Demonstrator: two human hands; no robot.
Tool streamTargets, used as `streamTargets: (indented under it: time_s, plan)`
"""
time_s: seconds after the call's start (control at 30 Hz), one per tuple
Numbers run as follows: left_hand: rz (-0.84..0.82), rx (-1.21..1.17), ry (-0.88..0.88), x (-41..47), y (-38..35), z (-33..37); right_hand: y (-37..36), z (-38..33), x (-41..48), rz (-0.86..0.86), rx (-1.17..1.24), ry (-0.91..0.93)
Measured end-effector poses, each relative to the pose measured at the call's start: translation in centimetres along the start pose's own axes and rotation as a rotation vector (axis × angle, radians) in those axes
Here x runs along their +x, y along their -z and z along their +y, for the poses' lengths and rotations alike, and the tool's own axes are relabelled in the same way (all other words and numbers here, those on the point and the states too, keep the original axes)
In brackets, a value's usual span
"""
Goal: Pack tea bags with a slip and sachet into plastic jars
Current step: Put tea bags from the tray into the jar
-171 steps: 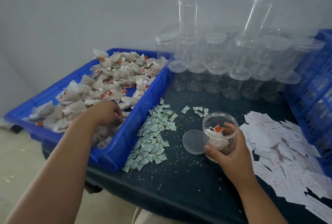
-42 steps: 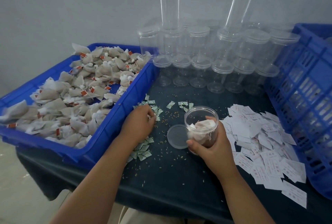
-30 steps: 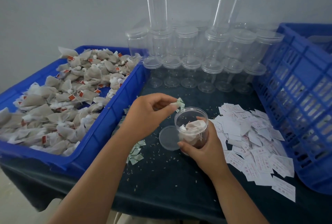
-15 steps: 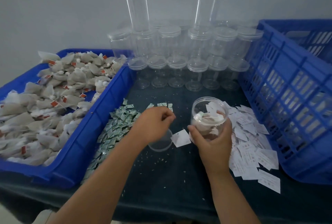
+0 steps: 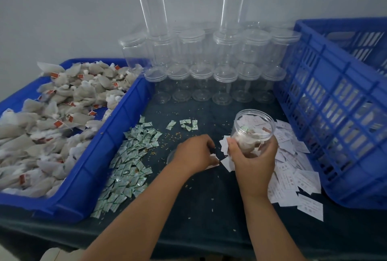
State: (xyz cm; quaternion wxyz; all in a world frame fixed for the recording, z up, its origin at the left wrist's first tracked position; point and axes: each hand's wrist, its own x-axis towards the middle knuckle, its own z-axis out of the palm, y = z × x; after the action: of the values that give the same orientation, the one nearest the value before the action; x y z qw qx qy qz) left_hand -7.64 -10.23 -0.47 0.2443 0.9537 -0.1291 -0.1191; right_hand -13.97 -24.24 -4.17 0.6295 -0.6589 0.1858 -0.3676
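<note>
Dark table cloth (image 5: 199, 198): right hand (image 5: 254, 162) wraps the open jar (image 5: 252, 126) (tea bags (image 5: 246, 142) inside), mouth at two o'clock from the left hand (image 5: 195, 154), which pinches a slip (image 5: 213, 157).

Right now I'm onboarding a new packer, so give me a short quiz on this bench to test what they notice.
1. True or false: the jar in the right hand has its lid on.
2. What lies on the table between the held jar and the blue crate?
3. The green sachets lie: A) on the table beside the blue tray; B) inside that tray; C) inside the crate.
Key: 1 false; 2 paper slips; 3 A.
</note>
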Motion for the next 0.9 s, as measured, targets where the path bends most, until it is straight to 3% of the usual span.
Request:
streamTargets:
  time_s: [0.2, 0.5, 0.7, 0.9]
  plan:
    - [-0.042, 0.045, 0.022, 0.3, 0.7, -0.8, -0.1, 0.6, 0.0, -0.039, -0.007, -0.013]
    - [0.041, 0.065, -0.050, 0.4, 0.7, -1.3, -0.2, 0.5, -0.2, -0.053, -0.009, -0.031]
    - [0.226, -0.201, -0.051, 0.5, 1.9, -1.4, -0.1, 0.1, -0.4, -0.106, 0.020, -0.020]
    - [0.248, -0.503, -0.013, 0.4, 1.8, -1.4, -0.1, -0.2, -0.4, -0.125, 0.038, 0.006]
